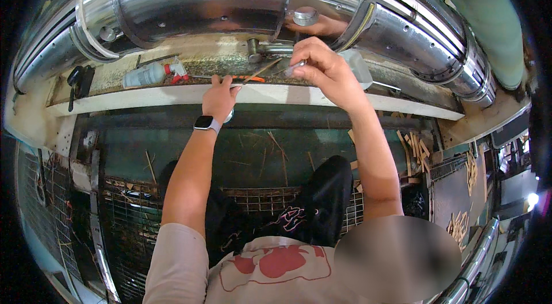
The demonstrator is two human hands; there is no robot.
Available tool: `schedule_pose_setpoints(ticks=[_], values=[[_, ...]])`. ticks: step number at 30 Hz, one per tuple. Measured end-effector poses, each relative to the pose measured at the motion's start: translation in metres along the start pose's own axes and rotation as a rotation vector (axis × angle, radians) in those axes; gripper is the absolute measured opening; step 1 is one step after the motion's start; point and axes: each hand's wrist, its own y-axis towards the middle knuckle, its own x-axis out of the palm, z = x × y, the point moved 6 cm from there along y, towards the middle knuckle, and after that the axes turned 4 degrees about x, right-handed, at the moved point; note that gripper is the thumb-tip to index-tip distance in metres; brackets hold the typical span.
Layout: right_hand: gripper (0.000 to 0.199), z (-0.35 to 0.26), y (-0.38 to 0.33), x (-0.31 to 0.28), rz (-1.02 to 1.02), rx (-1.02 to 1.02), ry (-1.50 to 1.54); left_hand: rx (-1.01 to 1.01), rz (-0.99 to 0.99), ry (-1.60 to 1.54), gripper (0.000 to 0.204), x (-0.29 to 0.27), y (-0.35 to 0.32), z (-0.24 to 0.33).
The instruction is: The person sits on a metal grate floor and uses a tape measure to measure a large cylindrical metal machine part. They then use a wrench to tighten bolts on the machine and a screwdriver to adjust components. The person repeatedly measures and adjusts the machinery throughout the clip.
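My left hand [219, 96], with a watch [203, 122] on its wrist, is closed at the white ledge [270, 95]; what its fingers hold is unclear. A thin brown stick [264, 69] slants up and right from beside its fingertips. Right by those fingers lies an orange strip-like thing [253, 79]. Higher and to the right, my right hand [325, 68] pinches a small clear and silvery piece [295, 68] between thumb and fingers. Left of my left hand, a spray bottle [144, 76] with a red and white trigger lies on its side in the trough.
A large shiny metal cylinder [201, 5] with collars and bolt holes spans the far side. Behind my right hand stands a translucent container [359, 68]. A black tool [80, 83] is at the trough's left end. Wooden strips [415, 149] lie right, above metal grating [259, 199].
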Motion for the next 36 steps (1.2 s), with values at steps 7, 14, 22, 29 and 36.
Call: schedule_pose_setpoints(ticks=[7,14,22,29,36], values=[[0.035,0.003,-0.004,0.001,0.427,0.077,-0.384,0.027,0.001,-0.001,0.031,0.000,-0.001,0.001],[0.043,0.021,-0.016,0.009,0.712,0.148,0.312,0.001,-0.016,-0.021,0.029,-0.002,0.001,0.000],[0.026,-0.017,-0.016,-0.020,0.260,0.399,-0.565,0.021,-0.023,-0.079,0.029,0.000,0.000,-0.007],[0.024,0.003,-0.016,-0.013,0.312,0.533,0.202,0.030,-0.033,-0.061,0.030,0.003,0.001,-0.004],[0.026,0.013,-0.024,0.020,0.546,0.415,0.598,0.039,-0.067,-0.005,0.031,0.002,-0.001,-0.002]])
